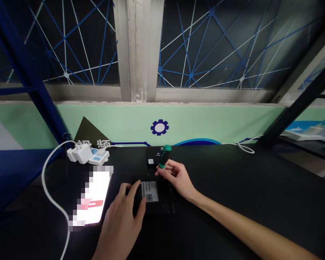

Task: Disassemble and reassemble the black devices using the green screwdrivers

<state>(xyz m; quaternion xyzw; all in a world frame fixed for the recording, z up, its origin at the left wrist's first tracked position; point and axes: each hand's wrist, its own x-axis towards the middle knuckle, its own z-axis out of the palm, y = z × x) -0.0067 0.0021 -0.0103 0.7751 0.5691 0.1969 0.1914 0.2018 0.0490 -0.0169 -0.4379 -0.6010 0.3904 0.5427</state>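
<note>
A flat black device (162, 207) with a white printed label lies on the black table in front of me. My left hand (124, 213) rests on its left side, thumb and forefinger apart and touching it near the label. Above the device's far right part, my right hand (178, 177) has its fingers closed around a screwdriver (166, 155) with a green and black handle. The handle points upward, tilted slightly right. Fingers and the dark background hide the screwdriver's tip, so I cannot tell what it touches. Just behind stands a black box (153, 156) with a small white label, partly covered by the screwdriver.
To the left lies a phone-like device (97, 195) with a bright, partly blurred screen. A white power strip (99, 157) with a plugged-in charger (81, 153) sits behind it, and a white cable (50, 195) runs forward. Another white cable (245, 148) lies along the back edge.
</note>
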